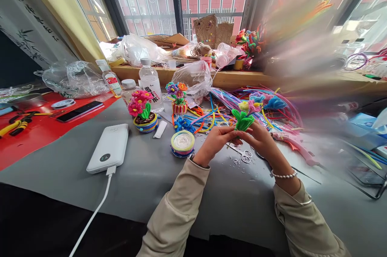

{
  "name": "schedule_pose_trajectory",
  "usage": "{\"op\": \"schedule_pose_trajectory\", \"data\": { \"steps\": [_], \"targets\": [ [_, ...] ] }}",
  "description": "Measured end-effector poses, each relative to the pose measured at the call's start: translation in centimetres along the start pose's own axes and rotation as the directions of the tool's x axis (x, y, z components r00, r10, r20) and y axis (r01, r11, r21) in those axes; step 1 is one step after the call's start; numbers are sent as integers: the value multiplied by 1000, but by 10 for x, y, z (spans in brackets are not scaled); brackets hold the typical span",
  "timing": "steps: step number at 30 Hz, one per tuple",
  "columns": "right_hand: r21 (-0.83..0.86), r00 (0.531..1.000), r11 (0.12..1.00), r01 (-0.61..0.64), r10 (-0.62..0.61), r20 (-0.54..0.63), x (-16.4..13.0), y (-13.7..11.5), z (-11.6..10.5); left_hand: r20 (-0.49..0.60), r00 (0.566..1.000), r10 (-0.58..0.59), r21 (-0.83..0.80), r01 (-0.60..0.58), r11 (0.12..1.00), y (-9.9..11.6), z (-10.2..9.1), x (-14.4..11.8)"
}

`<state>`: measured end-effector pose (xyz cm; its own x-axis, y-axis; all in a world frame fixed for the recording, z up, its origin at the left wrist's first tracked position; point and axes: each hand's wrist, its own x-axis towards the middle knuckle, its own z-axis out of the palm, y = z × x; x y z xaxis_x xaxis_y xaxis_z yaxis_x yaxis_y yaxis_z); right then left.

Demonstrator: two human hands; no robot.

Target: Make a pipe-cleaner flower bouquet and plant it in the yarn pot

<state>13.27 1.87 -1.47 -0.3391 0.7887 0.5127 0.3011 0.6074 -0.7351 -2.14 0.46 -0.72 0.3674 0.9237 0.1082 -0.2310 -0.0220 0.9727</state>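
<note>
My left hand [215, 141] and my right hand [260, 139] meet above the grey table [145, 176], and both grip a small pipe-cleaner flower bunch [248, 112] by its stem. It has green fuzzy leaves at the bottom and yellow, pink, purple and blue blooms on top. Small scissors [245, 155] lie on the table just under my hands. A round little pot with white filling [182, 143] stands to the left of my left hand.
Two finished flower pots [142, 112] [179, 99], water bottles [150, 84], a white power bank [109, 148] with its cable, and a heap of loose pipe cleaners [229, 103] surround the hands. A phone [80, 111] and pliers [15, 124] lie on the red mat at left. The right side is blurred.
</note>
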Motion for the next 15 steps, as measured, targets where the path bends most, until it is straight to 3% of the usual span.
{"op": "schedule_pose_trajectory", "data": {
  "steps": [10, 15],
  "targets": [
    [-320, 987, 942, 100, -135, -88, 1, -2, 2, -32, 999, -7, -34, 6, 999, -1, 0, 0],
    [-386, 979, 917, 102, -161, -123, 0, -1, 3, -66, 998, 17, -15, -18, 1000, -5, -1, 3]
  ]
}}
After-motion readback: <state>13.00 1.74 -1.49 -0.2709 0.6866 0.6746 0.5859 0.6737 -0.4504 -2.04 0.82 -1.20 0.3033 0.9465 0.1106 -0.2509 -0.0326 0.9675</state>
